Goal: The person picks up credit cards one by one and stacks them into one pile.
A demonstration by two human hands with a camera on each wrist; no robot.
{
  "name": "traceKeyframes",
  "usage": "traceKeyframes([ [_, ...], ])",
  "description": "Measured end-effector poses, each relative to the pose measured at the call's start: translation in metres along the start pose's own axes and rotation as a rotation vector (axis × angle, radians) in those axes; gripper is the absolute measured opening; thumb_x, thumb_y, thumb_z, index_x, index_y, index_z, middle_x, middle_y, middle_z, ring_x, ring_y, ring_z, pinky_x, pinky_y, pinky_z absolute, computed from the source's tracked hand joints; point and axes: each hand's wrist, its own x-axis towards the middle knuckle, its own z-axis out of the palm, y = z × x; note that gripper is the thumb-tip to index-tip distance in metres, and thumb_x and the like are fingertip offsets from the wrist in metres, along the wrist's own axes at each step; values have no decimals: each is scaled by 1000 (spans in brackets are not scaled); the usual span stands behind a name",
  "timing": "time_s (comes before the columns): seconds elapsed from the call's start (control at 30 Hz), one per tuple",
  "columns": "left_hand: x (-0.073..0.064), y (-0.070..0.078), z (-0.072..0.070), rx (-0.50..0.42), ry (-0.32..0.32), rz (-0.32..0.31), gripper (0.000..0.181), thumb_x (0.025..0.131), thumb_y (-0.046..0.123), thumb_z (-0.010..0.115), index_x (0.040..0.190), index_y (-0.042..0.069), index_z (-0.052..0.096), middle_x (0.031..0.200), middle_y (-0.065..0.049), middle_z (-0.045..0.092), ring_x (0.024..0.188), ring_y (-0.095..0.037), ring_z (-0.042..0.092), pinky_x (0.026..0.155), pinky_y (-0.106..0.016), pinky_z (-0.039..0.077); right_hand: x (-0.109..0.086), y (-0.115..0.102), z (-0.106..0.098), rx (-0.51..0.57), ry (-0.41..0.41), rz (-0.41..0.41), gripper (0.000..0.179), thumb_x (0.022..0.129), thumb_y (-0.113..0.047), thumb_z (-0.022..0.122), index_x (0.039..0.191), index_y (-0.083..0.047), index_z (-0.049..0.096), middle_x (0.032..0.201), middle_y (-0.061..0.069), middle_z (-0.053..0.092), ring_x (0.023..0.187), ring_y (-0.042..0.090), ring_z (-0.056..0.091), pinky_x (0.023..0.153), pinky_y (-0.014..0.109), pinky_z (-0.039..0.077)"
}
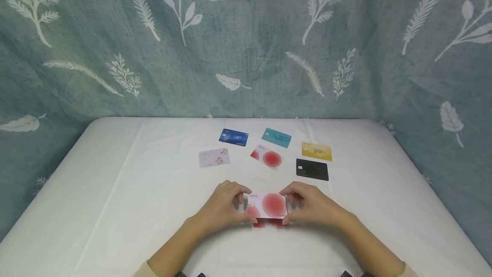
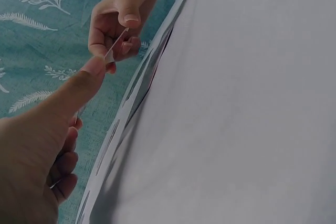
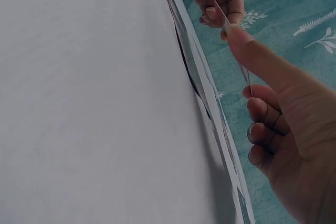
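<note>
A white card with red circles (image 1: 267,205) is held by its two short ends, lifted off the table. My left hand (image 1: 223,205) pinches its left end between thumb and fingers. At the right end, my right hand (image 1: 313,203) grips it the same way. Just below the held card, a strip of another red-and-white card (image 1: 269,223) shows, mostly hidden. Both wrist views show the held card edge-on, as a thin line between the left hand (image 2: 58,129) and the right hand (image 3: 294,114).
Beyond the hands lie a blue VIP card (image 1: 233,137), a teal card (image 1: 276,137), a pale pink card (image 1: 214,158), a second red-circle card (image 1: 267,156), a yellow card (image 1: 316,151) and a black card (image 1: 312,169). A leaf-patterned curtain (image 1: 253,59) hangs behind the white table (image 1: 153,217).
</note>
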Motion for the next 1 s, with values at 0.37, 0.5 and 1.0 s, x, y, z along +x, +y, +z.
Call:
traceKeyframes([
  [0.37,-1,-2,9,-52,-17,-15,61,60,36,88,110,11,62,80,10,49,82,-5,42,78,-23,38,-1,6,0,15,-16,-47,53,64,-48,83,105,-22,62,82,-7,53,78,7,49,69,20,42],
  [0.5,-4,-3,10,-83,-60,-44,62,61,38,87,111,11,62,81,12,48,83,-5,41,78,-22,39,0,9,2,23,-56,-8,53,62,-49,83,103,-23,62,79,-8,53,75,7,49,67,19,42],
  [1.0,-4,-1,19,35,-76,-28,58,62,45,85,108,16,64,78,15,46,79,-3,40,82,-26,35,1,11,3,-11,-126,42,53,59,-45,87,99,-21,63,75,-10,51,71,6,48,65,19,42],
])
